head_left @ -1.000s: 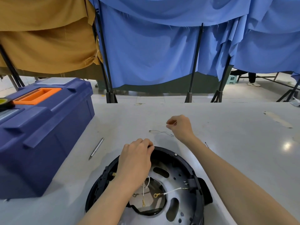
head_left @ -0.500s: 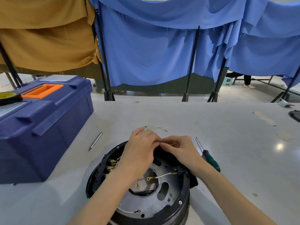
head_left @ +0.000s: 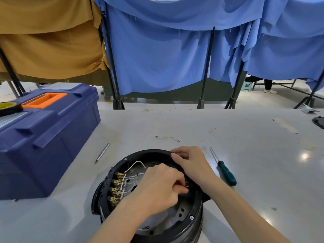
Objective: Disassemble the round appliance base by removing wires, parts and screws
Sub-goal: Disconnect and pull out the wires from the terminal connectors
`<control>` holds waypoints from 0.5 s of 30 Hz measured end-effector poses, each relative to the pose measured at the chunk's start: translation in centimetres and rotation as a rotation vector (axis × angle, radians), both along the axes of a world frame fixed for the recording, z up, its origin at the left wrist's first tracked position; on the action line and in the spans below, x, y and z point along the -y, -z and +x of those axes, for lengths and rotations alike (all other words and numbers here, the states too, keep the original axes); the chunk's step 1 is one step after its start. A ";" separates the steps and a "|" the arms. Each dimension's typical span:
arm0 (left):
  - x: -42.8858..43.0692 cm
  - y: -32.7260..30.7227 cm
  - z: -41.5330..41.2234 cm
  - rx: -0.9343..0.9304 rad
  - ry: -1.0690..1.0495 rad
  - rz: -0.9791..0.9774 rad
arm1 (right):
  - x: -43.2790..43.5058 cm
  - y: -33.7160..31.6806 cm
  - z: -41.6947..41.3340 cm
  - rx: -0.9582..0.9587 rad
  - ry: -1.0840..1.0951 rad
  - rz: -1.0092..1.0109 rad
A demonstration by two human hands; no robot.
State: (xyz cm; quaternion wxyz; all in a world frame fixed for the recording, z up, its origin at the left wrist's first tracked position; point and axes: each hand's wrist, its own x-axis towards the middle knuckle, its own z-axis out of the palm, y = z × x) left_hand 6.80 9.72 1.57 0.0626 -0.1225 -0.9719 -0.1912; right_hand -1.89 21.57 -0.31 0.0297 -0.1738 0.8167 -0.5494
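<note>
The round black appliance base (head_left: 150,153) lies open-side up on the table in front of me, its metal plate (head_left: 175,213) showing inside. White wires (head_left: 136,163) run to a row of brass terminals (head_left: 116,188) along its left wall. My left hand (head_left: 161,188) reaches into the middle of the base, fingers curled and pinching something small near the right wall; what it pinches is hidden. My right hand (head_left: 191,163) grips the base's far right rim with curled fingers.
A green-handled screwdriver (head_left: 226,172) lies right of the base. A loose wire (head_left: 167,137) lies beyond it, a metal pen-like tool (head_left: 102,153) to the left. A big blue toolbox (head_left: 43,134) stands at the left. A dark object (head_left: 319,121) sits at the table's right edge.
My right hand came back from the loose wire on the table to the base's rim. My left hand moved from the far rim down into the base. The terminals are uncovered now.
</note>
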 end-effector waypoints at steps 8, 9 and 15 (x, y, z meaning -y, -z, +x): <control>-0.7 0.6 -0.3 0.010 -0.011 -0.050 | 0.1 0.3 0.0 -0.021 0.013 -0.025; -0.8 0.7 -0.3 0.004 -0.013 -0.053 | 0.1 0.3 0.0 -0.020 0.012 -0.024; -0.8 1.0 -0.2 0.003 -0.013 -0.024 | 0.0 0.4 0.0 -0.030 0.003 -0.023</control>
